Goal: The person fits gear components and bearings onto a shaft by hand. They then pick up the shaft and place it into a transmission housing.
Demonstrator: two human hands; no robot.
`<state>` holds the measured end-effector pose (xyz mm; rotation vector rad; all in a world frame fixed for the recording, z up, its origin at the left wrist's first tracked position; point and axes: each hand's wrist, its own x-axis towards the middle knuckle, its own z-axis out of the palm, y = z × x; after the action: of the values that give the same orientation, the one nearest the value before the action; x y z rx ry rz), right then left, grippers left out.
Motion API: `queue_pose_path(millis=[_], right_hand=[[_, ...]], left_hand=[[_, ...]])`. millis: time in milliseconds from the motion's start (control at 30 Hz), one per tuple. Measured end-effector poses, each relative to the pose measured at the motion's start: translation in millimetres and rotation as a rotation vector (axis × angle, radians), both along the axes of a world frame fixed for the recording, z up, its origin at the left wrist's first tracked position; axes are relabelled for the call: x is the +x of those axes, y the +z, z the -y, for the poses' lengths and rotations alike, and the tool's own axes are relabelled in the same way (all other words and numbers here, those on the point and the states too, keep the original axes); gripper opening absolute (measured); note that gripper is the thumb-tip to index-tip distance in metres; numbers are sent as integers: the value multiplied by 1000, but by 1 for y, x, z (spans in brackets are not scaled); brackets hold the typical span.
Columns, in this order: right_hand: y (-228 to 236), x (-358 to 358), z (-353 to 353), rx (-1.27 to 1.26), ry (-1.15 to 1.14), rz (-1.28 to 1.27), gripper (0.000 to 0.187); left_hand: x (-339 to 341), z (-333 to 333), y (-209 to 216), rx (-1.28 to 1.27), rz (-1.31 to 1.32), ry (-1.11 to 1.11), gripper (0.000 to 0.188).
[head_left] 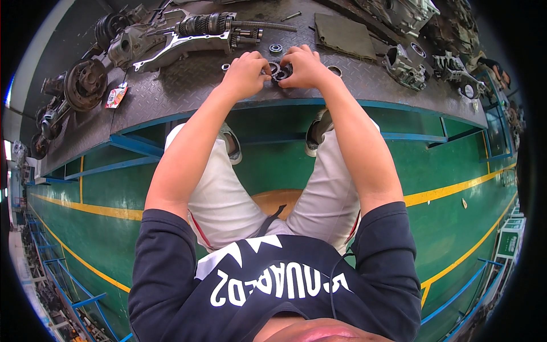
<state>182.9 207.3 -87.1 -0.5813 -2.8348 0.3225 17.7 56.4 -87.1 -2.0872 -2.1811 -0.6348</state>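
Note:
My left hand (pixel 246 75) and my right hand (pixel 304 67) meet near the front edge of the metal workbench. Their fingers are curled around a small round metal part (pixel 278 72), ring-like with dark openings; the fingers cover much of it, so its exact kind does not show. Just beyond it a ball bearing (pixel 276 48) lies flat on the bench. A metal ring (pixel 335 70) sits beside my right wrist, and a smaller ring (pixel 225 67) is left of my left hand.
Behind my left hand lies an opened gearbox housing (pixel 194 47) with a gear shaft (pixel 205 24). A rusty brake drum (pixel 85 85) stands far left, near a red-and-white packet (pixel 116 96). A folded cloth (pixel 344 36) and metal castings (pixel 405 67) are on the right.

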Motion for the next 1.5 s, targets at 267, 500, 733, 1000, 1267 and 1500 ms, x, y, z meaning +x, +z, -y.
queue_pose_path(millis=[267,500,733,1000,1267,1500], right_hand=[[-4,2,0,-14,-19,27,60],[-6,4,-13,5,-15,-11,63],[-9,19,-28,-60,25,6,59],[15,25,-51,-257,89,113,60],[53,-21,-67,-407,89,-191,24],[32,-66,-91,-34,130,-410,37]], left_hand=[[-3,2,-12,15,-16,-14,14],[-4,-4,-11,45,5,-57,15],[-5,-10,-17,10,-7,-133,16],[-15,-20,-22,-159,-27,-131,42],[-25,-18,-39,61,-127,-210,70],[-25,6,-40,314,21,-296,55]])
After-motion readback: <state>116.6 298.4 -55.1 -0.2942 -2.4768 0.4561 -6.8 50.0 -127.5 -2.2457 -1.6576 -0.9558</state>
